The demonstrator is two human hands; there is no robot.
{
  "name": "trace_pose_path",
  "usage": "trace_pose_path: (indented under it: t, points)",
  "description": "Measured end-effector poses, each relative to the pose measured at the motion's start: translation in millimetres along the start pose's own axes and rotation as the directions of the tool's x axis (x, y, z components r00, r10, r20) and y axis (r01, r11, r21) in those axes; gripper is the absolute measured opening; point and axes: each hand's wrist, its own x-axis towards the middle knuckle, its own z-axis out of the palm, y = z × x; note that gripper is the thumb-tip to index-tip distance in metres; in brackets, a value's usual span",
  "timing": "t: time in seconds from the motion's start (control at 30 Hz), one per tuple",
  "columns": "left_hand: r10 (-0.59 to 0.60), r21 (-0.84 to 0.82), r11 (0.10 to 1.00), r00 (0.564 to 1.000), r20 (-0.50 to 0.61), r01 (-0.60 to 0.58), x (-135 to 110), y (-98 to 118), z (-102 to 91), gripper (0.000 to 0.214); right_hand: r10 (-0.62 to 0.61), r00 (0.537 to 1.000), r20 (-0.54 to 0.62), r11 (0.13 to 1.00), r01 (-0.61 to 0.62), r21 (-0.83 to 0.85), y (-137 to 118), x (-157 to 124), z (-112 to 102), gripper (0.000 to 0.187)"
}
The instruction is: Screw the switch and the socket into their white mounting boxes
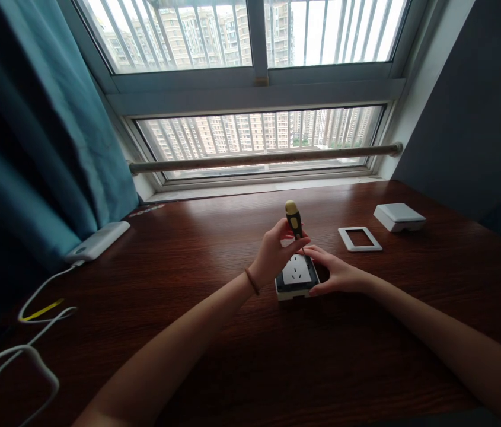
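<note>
A white wall socket (pixel 297 276) in a dark frame lies flat on the brown wooden desk (pixel 250 356). My left hand (pixel 274 252) is closed round a screwdriver (pixel 293 219) with a yellow and black handle, held upright with its tip down at the socket's far right corner. My right hand (pixel 332 271) rests against the socket's right side, fingers curled along its edge and holding it in place. A thin band sits on my left wrist.
A white cover frame (pixel 359 239) and a white box-shaped socket part (pixel 399 216) lie at the right rear of the desk. A white power bank (pixel 98 240) with a white cable (pixel 19 356) lies at the left, beside a teal curtain (pixel 45 118). A barred window (pixel 254 89) is behind the desk.
</note>
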Motion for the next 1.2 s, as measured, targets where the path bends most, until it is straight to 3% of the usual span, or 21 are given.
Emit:
trace_pose_path:
  t: [0.5, 0.83, 1.2]
  points:
    - [0.003, 0.093, 0.996, 0.999, -0.055, 0.003, 0, -1, -4.5, 0.025, 0.002, 1.0, 0.001, 1.0, -0.002, -0.009, -2, 0, -1, 0.087]
    - [0.034, -0.102, 0.995, 0.992, 0.122, -0.022, -8, 6, 10.9, 0.025, 0.013, 1.0, -0.007, 0.998, -0.013, -0.059, -3, 2, -2, 0.078]
    - [-0.002, -0.251, 0.967, 0.993, 0.12, 0.032, 0, -1, 4.3, 0.021, -0.013, 1.0, 0.007, 1.0, 0.013, 0.019, -7, 1, -2, 0.085]
